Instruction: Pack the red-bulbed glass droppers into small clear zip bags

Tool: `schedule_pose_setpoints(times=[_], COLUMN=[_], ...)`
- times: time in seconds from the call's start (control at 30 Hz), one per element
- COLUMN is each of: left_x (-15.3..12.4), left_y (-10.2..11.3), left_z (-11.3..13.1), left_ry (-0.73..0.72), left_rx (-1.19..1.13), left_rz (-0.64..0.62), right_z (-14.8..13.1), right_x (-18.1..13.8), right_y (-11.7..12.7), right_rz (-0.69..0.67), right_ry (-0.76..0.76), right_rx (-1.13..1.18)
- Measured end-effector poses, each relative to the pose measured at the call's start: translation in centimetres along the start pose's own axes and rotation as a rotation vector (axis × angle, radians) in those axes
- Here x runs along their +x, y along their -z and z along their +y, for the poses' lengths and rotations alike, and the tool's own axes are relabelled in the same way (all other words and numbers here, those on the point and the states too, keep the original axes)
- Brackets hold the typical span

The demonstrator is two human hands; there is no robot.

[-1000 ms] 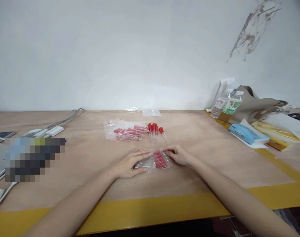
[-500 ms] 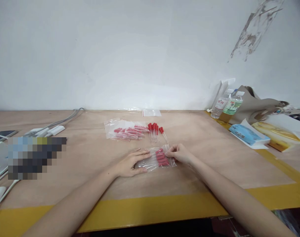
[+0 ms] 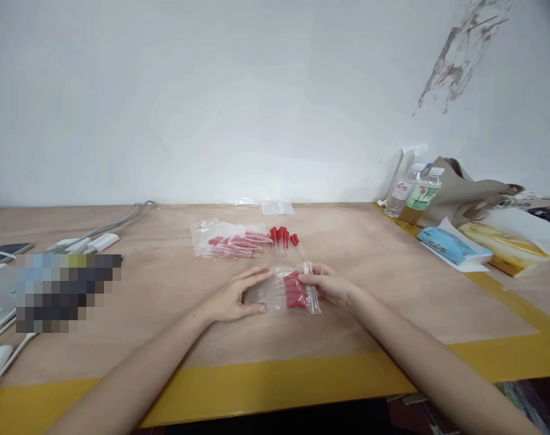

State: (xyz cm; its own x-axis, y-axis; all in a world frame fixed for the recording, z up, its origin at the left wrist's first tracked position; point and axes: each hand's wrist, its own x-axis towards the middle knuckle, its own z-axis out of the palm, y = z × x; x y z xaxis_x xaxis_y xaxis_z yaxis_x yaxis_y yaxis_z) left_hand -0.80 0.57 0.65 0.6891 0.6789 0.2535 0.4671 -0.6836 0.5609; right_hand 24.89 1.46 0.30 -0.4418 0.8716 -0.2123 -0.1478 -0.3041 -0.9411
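While both hands work low in the centre of the frame, I've got a clear zip bag (image 3: 273,291) lying between them on the table (image 3: 166,344), holding a row of red-bulbed droppers (image 3: 295,291), bulbs toward the right end, stems toward the left. Right hand (image 3: 331,285): thumb and fingers together, clamped on the bag's right end, near the bulbs. Left hand (image 3: 233,299): thumb and fingers apart, palm down, around the bag's left end; can't tell from here whether its fingertips press on the plastic. Just above the bag, centre frame, loose droppers (image 3: 281,237) lie bunched, bulbs up-frame, with a couple of stray droppers (image 3: 295,239) just right of them, stems slanting down toward the right hand. Left of the bunch, a pile of filled bags (image 3: 238,243), overlapping. Flat bag (image 3: 278,208) at the table's far edge, upper centre. Right side of frame: two bottles (image 3: 422,196), a blue tissue pack (image 3: 453,246), a yellow pack (image 3: 505,248) beside it. Left side: grey cable (image 3: 114,225), white plugs (image 3: 103,242), plus a pixelated patch (image 3: 66,293) I can't read. Yellow tape (image 3: 275,386) runs along the near edge.
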Motion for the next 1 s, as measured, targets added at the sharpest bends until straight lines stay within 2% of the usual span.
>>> schedule_pose_setpoints(times=[0.1,0.17,0.23,0.3,0.37,0.47,0.53,0.6,0.7,0.83,0.93,1.0], left_x=[-0.2,-0.3,-0.3,-0.1,0.2,0.7,1.0,1.0,0.8,1.6,4.3,6.9], left_y=[-0.1,-0.1,-0.1,-0.3,-0.7,-1.7,-2.2,-2.2,-0.6,3.8,7.0,8.2], left_z=[-0.2,-0.1,0.5,1.3,2.2,2.9,2.8,2.3,1.5,0.4,-0.9,-2.1], left_ry=[0.207,0.348,0.411,0.402,0.371,0.365,0.408,0.478,0.571,0.602,0.604,0.631], left_rx=[-0.090,-0.267,-0.533,-0.818,-1.055,-1.244,-1.245,-1.162,-0.989,-0.763,-0.589,-0.525], left_rz=[0.287,0.381,0.319,0.226,0.185,0.187,0.281,0.453,0.634,0.613,0.630,0.582], right_z=[-0.2,-0.5,-0.6,-0.6,-0.2,0.7,1.3,1.6,1.4,0.7,0.5,0.5], right_x=[-0.2,-0.2,-0.2,-0.2,-0.2,-0.4,-0.6,-0.8,-0.9,-0.8,-0.5,-0.3], right_y=[0.4,0.5,0.4,-0.1,-0.9,-2.2,-2.9,-3.2,-2.6,-0.8,0.4,0.8], right_rz=[-0.064,-0.065,-0.053,-0.057,-0.087,-0.175,-0.236,-0.260,-0.210,-0.084,-0.018,-0.002], right_ry=[0.075,0.127,0.160,0.175,0.157,0.086,0.024,-0.016,0.003,0.045,0.049,0.055], right_rx=[0.166,0.251,0.304,0.324,0.314,0.246,0.174,0.100,0.048,0.051,0.059,0.062])
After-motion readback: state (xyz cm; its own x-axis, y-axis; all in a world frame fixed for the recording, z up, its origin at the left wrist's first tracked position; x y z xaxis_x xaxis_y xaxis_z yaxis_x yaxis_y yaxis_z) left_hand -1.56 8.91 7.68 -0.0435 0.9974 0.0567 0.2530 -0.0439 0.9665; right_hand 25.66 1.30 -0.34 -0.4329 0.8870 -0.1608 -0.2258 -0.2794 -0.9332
